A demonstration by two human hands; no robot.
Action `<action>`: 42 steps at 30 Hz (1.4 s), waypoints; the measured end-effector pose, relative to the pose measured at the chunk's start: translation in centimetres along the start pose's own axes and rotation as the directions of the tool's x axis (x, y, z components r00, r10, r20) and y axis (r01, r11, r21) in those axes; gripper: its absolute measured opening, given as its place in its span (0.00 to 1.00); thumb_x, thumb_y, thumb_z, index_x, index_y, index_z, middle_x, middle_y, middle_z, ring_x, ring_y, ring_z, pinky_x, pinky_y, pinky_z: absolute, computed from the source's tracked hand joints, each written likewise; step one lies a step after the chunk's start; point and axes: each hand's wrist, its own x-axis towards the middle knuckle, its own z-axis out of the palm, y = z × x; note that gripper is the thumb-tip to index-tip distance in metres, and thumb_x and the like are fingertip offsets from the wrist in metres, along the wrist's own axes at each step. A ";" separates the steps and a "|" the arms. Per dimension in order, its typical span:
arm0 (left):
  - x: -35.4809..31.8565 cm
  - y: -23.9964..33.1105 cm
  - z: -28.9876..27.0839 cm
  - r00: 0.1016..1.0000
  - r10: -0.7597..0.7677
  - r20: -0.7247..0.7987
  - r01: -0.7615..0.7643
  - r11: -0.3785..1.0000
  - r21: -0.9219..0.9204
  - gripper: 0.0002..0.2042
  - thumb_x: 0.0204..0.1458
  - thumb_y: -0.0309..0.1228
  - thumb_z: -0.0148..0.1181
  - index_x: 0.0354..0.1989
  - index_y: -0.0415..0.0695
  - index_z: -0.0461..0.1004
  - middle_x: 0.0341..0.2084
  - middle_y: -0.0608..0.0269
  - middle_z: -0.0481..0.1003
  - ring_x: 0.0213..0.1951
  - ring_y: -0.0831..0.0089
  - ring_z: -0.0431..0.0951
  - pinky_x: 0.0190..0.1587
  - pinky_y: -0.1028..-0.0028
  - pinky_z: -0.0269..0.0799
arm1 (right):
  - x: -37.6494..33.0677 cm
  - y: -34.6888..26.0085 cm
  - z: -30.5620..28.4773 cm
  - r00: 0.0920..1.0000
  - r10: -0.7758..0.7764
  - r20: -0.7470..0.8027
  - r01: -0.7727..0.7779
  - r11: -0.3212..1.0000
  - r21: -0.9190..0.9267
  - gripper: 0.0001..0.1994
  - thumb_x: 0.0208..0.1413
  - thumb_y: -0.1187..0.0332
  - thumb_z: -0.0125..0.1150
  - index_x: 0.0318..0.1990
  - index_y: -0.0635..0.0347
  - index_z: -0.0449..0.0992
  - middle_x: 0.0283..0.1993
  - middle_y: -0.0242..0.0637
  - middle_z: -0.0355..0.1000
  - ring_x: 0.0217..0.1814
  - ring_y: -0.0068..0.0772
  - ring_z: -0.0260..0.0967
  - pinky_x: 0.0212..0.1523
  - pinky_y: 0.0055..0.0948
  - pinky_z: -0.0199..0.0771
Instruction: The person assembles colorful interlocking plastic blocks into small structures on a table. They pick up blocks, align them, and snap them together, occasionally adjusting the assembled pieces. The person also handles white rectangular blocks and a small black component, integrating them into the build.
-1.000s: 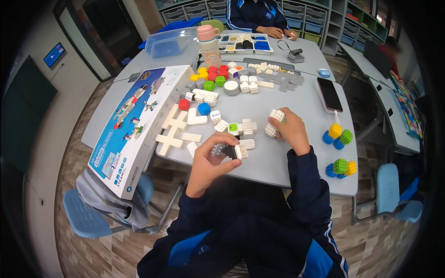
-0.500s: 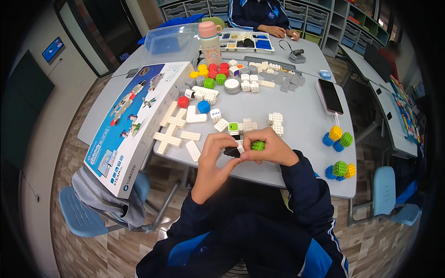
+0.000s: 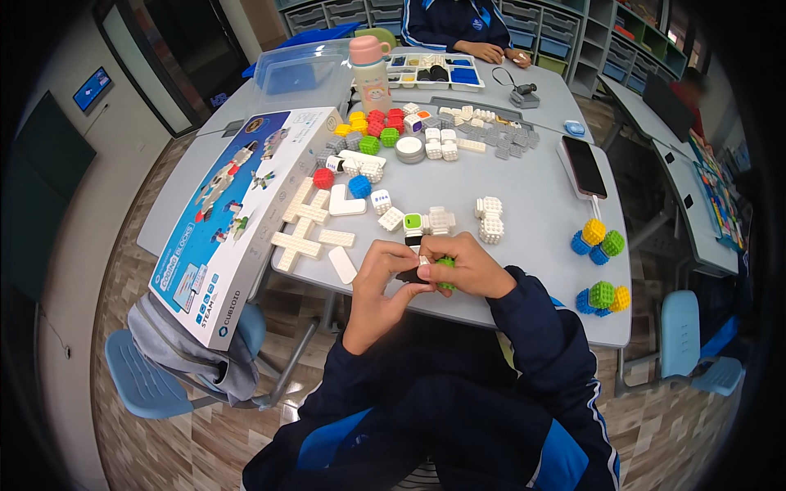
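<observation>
Pinching together, our left hand (image 3: 385,274) and right hand (image 3: 471,268) held a small block cluster (image 3: 434,268), green and black, at the grey table (image 3: 540,237) edge. We judged a joining step underway; next, pressing the pieces squarely.
</observation>
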 end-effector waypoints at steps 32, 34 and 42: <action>-0.1 0.2 0.2 0.996 0.044 -0.074 -0.039 0.997 0.070 0.18 0.41 0.22 0.73 0.39 0.39 0.73 0.40 0.54 0.72 0.41 0.62 0.76 0.42 0.69 0.74 | 0.2 1.2 0.7 0.998 0.029 0.047 -0.042 0.946 0.320 0.13 0.63 0.64 0.57 0.31 0.64 0.70 0.22 0.33 0.70 0.20 0.21 0.68 0.20 0.21 0.66; -0.1 0.4 0.2 0.995 0.064 -0.079 -0.055 0.993 0.108 0.18 0.40 0.22 0.73 0.39 0.39 0.73 0.39 0.54 0.73 0.40 0.62 0.76 0.41 0.69 0.74 | 0.2 1.3 0.8 0.999 0.033 0.041 -0.045 0.947 0.317 0.13 0.63 0.63 0.57 0.32 0.64 0.70 0.22 0.34 0.70 0.20 0.21 0.68 0.20 0.21 0.66; -0.8 -0.9 -0.1 0.998 0.021 -0.056 -0.015 0.994 0.111 0.18 0.41 0.22 0.73 0.41 0.38 0.72 0.40 0.55 0.71 0.41 0.66 0.75 0.41 0.72 0.72 | 0.3 2.9 1.4 0.999 0.028 0.028 -0.036 0.941 0.337 0.14 0.66 0.61 0.54 0.32 0.63 0.71 0.22 0.33 0.70 0.19 0.21 0.68 0.20 0.20 0.66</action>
